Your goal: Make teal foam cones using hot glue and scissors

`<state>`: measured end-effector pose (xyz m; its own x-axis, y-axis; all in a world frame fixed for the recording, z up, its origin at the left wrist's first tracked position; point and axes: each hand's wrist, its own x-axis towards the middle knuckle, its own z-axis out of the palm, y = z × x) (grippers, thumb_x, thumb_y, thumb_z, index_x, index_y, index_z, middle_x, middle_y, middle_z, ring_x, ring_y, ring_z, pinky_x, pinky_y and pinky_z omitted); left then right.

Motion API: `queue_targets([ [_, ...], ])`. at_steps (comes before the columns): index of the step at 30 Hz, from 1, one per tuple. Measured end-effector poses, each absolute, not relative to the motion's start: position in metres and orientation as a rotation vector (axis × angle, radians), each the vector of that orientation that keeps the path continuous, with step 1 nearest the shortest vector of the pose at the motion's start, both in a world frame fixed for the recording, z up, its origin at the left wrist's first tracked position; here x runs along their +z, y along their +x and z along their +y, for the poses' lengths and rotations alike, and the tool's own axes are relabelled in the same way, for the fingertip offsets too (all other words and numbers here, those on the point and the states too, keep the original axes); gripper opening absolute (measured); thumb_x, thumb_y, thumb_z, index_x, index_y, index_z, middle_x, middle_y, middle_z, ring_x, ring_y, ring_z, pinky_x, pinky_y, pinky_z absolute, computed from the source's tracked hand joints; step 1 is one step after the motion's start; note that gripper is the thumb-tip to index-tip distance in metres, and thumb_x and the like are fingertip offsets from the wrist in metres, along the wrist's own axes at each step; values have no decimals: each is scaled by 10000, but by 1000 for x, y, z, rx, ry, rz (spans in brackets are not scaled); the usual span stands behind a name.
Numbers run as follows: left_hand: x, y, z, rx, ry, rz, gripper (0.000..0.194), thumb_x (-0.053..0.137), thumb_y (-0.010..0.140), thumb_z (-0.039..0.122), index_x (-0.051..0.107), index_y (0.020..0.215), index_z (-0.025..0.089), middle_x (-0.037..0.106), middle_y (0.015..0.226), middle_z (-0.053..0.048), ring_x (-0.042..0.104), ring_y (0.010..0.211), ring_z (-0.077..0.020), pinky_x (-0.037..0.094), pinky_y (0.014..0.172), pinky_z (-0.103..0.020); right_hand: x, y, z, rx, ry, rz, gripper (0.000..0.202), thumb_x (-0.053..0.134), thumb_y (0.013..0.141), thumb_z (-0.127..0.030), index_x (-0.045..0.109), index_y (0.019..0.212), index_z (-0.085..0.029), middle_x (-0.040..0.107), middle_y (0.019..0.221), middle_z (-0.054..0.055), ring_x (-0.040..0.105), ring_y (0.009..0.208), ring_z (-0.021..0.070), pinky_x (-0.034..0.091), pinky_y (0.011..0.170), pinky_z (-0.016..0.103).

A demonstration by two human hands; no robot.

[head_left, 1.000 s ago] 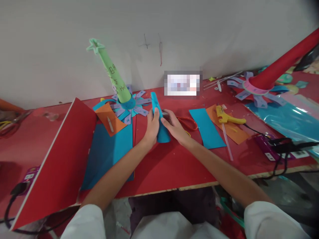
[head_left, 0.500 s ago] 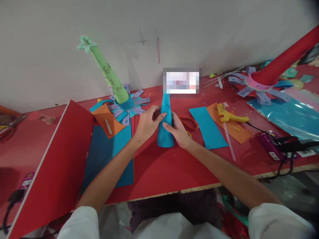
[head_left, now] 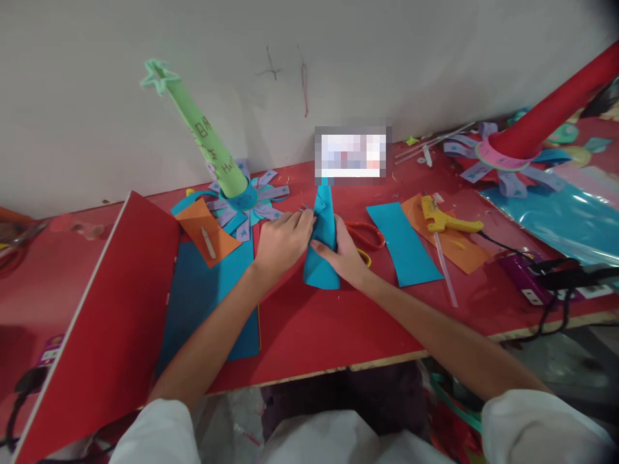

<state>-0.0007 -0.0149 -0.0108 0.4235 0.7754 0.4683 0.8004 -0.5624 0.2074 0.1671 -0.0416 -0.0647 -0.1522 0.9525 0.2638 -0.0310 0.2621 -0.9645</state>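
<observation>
Blue paper cone (head_left: 326, 222) points narrow end twd the wall (head_left: 232, 96), btwn both hands: R hand (head_left: 349, 254) pinching its rt side, L hand (head_left: 287, 240) curled at left (tips hidden, can't tell grip).

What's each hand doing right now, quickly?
Left hand: curled against the tapering blue paper-like cone; whether it grips cannot be told.
Right hand: closed on that cone's side, holding it.

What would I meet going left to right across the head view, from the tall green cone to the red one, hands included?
Green cone → left hand → blue cone → right hand → blue paper strip → yellow glue gun → red cone.
</observation>
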Motion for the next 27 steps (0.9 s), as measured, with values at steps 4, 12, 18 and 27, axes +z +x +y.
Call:
queue_targets([
  [4, -12, -2, -16, -811, -2592, -1415, 257, 456, 1047, 224, 711, 1010, 214, 722, 811, -97, 637, 732, -241, 315, 611, -346, -65, 165, -46, 1233, -863, -1412, 694, 640, 955, -700, 414, 1484, -312, 613, 1418, 110, 636, 1278, 290, 572, 1110, 496],
  [12, -8, 1, -21, -905, -2640, -1459, 232, 470, 1042, 227, 693, 979, 210, 762, 900, -96, 643, 755, -219, 302, 629, -339, -69, 165, -47, 1123, -991, -1335, 482, 588, 1002, -650, 492, 1334, -315, 659, 1203, 67, 667, 1060, 246, 614, 957, 419],
  [18, 11, 4, -27, -1223, -2661, -1511, 159, 536, 1035, 245, 667, 946, 228, 729, 965, -67, 632, 824, -192, 367, 691, -314, -60, 168, -50, 839, -1071, -1401, 497, 640, 1001, -572, 503, 1374, -273, 675, 1277, 114, 677, 1133, 283, 584, 1008, 462],
  [27, 31, 12, -44, -1238, -2671, -1462, 156, 546, 1055, 255, 655, 950, 214, 706, 938, -57, 609, 775, -168, 370, 687, -313, -55, 172, -51, 742, -1069, -1435, 637, 677, 989, -534, 431, 1526, -297, 637, 1431, 153, 666, 1257, 348, 567, 1075, 562],
])
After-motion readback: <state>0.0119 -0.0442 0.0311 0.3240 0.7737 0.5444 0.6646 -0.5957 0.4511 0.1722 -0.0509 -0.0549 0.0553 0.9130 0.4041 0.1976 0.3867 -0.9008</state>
